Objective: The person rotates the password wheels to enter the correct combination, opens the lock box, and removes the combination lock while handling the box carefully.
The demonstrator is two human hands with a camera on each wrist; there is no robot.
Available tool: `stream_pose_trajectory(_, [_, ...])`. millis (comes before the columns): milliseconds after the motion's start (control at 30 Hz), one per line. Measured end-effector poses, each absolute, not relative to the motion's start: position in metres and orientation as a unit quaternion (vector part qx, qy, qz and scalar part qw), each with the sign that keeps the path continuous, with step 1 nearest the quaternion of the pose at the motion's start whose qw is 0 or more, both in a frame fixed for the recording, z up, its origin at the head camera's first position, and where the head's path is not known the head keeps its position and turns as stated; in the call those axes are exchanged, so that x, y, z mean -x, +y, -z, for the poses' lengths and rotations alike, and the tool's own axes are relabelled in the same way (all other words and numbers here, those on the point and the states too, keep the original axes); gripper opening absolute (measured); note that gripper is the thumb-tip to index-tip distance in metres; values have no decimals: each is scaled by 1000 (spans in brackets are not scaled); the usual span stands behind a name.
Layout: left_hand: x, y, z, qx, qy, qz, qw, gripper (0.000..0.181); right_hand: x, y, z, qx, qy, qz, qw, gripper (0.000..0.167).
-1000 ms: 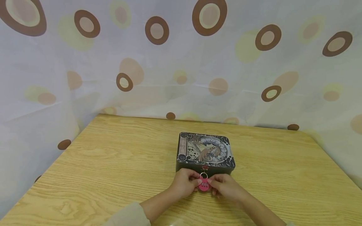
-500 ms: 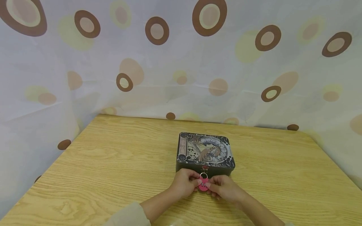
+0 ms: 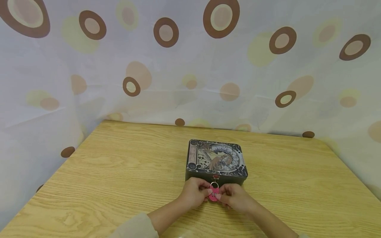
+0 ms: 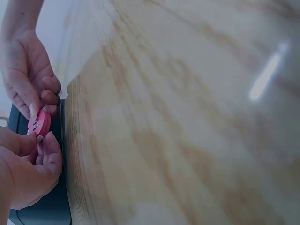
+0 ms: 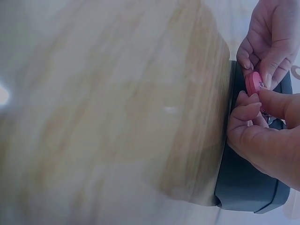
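A pink padlock [image 3: 213,194] with number dials hangs by its shackle at the red clasp [image 3: 215,177] on the front of a dark box [image 3: 217,158] with a patterned lid, which is closed. The left hand [image 3: 193,193] pinches the padlock's left side between thumb and fingers. From the other side the right hand [image 3: 236,198] holds it, its thumb on the dials. In the left wrist view the padlock [image 4: 39,123] shows edge-on between both hands. The right wrist view also has the padlock [image 5: 254,83], partly covered by fingers and thumbs.
The box stands on a wood-grain table [image 3: 134,158], right of its middle and toward the front. Behind and to the left hangs a pale curtain [image 3: 190,66] with brown, yellow and peach circles.
The right thumb has moved left from the padlock's right edge onto its dials. The left hand and the box have stayed in place.
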State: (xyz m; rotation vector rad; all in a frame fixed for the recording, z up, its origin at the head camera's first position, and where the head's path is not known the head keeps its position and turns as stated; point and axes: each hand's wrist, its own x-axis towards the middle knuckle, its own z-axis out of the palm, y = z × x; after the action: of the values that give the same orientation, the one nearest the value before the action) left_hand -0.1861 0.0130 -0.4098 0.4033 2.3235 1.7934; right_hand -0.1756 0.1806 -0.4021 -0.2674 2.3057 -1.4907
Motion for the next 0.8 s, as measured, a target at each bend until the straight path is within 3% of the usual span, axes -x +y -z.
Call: stream_pose_trajectory(800, [185,12,409,-130,779,-606,95,8,174,183,399,96,825,522,194,23])
